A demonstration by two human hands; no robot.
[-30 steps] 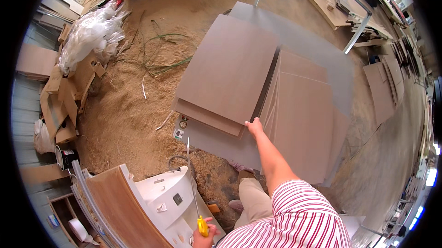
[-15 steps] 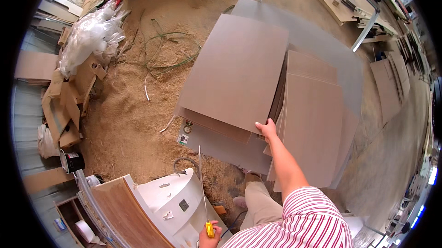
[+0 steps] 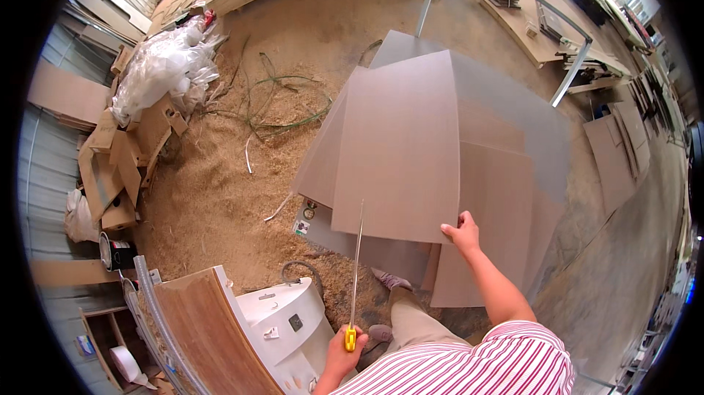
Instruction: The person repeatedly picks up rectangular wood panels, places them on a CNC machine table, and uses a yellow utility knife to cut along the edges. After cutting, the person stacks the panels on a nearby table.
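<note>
Gripping a grey board (image 3: 400,153) and a rod (image 3: 356,263), hands clamped; sawdust floor (image 3: 213,197)

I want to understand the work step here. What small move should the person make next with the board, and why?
Probably lower the board flat onto the stack. The right hand grips only its near corner, so it sits tilted above the boards beneath, while the left hand is occupied holding a yellow-handled rod.

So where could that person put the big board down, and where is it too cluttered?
The sawdust floor between the cardboard scraps and the lifted board is mostly bare, bar some green cord. Right of the flat panels, the floor looks open. Crowded: near the white machine, below the left hand with its rod.
</note>
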